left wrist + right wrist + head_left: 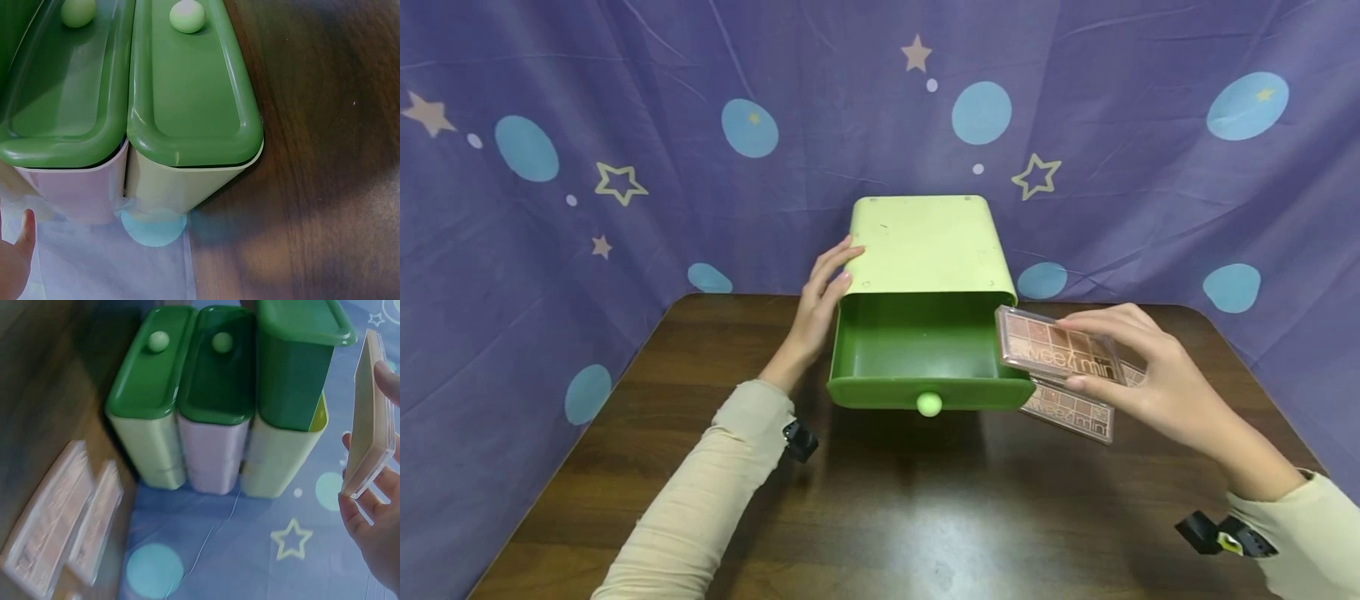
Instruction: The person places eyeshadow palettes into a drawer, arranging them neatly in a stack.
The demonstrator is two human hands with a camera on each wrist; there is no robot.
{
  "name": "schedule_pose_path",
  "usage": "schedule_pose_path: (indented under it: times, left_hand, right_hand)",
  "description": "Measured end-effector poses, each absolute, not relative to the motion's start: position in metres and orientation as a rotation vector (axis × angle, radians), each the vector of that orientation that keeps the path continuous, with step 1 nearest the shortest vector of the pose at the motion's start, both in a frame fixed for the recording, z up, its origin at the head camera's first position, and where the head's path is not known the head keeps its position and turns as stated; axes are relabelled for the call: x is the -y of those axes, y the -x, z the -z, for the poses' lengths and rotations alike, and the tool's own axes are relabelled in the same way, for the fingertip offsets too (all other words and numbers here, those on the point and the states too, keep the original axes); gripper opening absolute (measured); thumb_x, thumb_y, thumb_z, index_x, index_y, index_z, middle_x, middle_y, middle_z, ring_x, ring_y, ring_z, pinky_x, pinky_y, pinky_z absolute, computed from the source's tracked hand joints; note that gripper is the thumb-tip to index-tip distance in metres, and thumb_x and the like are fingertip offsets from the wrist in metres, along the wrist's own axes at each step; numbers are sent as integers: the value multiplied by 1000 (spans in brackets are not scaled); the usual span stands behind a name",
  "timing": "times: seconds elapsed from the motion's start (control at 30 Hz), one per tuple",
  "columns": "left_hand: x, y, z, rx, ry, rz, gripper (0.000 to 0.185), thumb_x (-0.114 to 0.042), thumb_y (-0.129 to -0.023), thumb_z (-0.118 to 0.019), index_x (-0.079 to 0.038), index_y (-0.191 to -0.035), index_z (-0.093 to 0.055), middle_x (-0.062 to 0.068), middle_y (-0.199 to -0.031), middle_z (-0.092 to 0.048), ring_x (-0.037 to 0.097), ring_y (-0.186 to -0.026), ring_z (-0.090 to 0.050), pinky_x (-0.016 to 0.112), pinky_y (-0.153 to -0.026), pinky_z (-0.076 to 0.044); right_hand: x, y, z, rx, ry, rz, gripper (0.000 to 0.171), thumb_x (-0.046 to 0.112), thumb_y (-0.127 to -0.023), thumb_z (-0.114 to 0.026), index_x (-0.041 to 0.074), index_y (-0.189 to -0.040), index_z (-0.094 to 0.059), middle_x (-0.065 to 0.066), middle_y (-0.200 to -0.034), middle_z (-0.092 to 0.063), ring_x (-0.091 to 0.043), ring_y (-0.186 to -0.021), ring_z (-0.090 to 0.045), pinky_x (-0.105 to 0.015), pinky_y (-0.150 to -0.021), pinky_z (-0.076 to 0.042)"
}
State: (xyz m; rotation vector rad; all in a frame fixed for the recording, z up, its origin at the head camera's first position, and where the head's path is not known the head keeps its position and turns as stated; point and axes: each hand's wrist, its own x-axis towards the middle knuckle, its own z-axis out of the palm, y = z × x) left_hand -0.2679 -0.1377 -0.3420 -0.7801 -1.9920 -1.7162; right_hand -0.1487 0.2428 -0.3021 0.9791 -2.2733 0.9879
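Note:
A drawer unit in pale yellow-green stands at the back of the table, with its green top drawer pulled out. No contents show inside that drawer. My left hand rests against the unit's left side, fingers extended near its top edge; only a little of that hand shows in the left wrist view. My right hand pinches an eyeshadow palette between thumb and fingers, just right of the open drawer. The same palette appears edge-on in the right wrist view.
Another eyeshadow palette lies on the wooden table below the right hand, with one more beside it. Two lower drawers, one in a pink casing, sit beneath the open one. A patterned purple curtain hangs behind.

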Motion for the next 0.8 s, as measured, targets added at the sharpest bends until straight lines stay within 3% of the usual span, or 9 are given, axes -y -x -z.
schedule_pose_path:
  times: [0.17,0.47,0.8]
  left_hand:
    - [138,267,342,2008,766,1720,43,-17,-99,-46,1,-137,-55,6,-154,-39,17,-142,-32,45,-114,-25]
    - [132,246,319,2036,754,1742,42,-7,-98,-43,12,-135,-50,23,-154,-34,31,-143,-29,47,-115,-23]
    - [132,242,315,2051,749,1730,42,-6,-98,-43,13,-134,-50,24,-154,-33,32,-143,-29,45,-116,-21]
  right_hand:
    - [-226,158,296,2251,-1000,-1000,68,-8,-58,-87,3,-122,-68,-6,-115,-67,-11,-103,-51,-17,-83,-38]
    - [-197,169,287,2260,-1086,-1050,63,1,-66,-88,10,-125,-68,4,-116,-68,-12,-106,-51,-22,-89,-38]
    - [-167,178,283,2371,-1154,-1054,55,11,-78,-84,16,-129,-65,7,-122,-66,-12,-102,-50,-30,-86,-39]
